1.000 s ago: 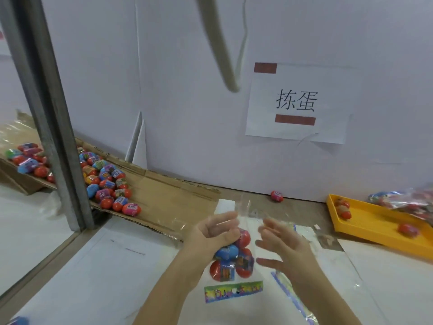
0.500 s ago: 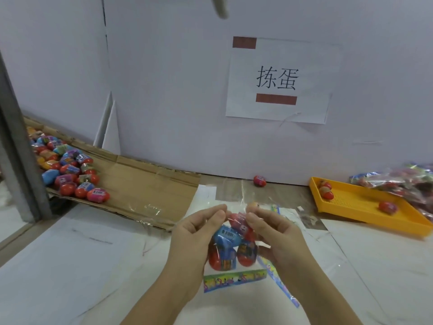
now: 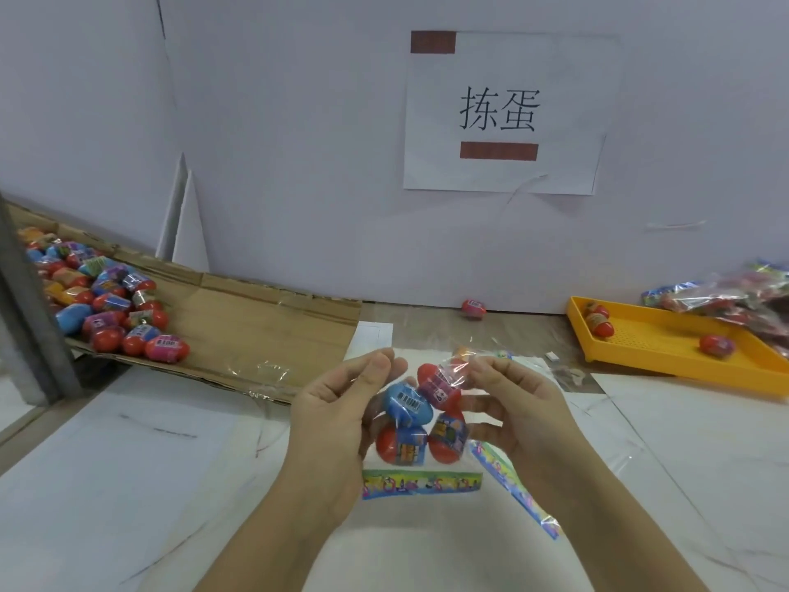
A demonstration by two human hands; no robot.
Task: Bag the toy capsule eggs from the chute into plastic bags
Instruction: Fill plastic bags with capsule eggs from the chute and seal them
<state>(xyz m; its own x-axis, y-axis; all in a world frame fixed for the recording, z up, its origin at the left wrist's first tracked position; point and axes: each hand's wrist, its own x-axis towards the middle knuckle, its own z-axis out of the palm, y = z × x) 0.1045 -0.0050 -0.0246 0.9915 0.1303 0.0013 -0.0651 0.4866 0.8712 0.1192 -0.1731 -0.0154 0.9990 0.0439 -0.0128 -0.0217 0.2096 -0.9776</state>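
Note:
Between my hands hangs a clear plastic bag point(image 3: 420, 480) with a colourful printed strip along its bottom. Inside it sit several toy capsule eggs point(image 3: 420, 420), blue and red. My left hand point(image 3: 337, 425) pinches the bag's left top edge with curled fingers. My right hand point(image 3: 516, 416) pinches the crinkled right top edge beside the topmost red egg. On the left, the cardboard chute point(image 3: 239, 331) holds a heap of loose eggs point(image 3: 106, 309) at its upper end.
A yellow tray point(image 3: 670, 348) at the right holds three eggs, with filled bags point(image 3: 726, 296) piled behind it. One stray egg point(image 3: 473, 308) lies by the white back wall. Spare empty bags point(image 3: 512, 476) lie under my right hand. A grey post point(image 3: 25, 318) stands at far left.
The view has swung right and closer. My right hand, apart from the bag one second ago, now pinches its top edge; both hands hold the bag's mouth.

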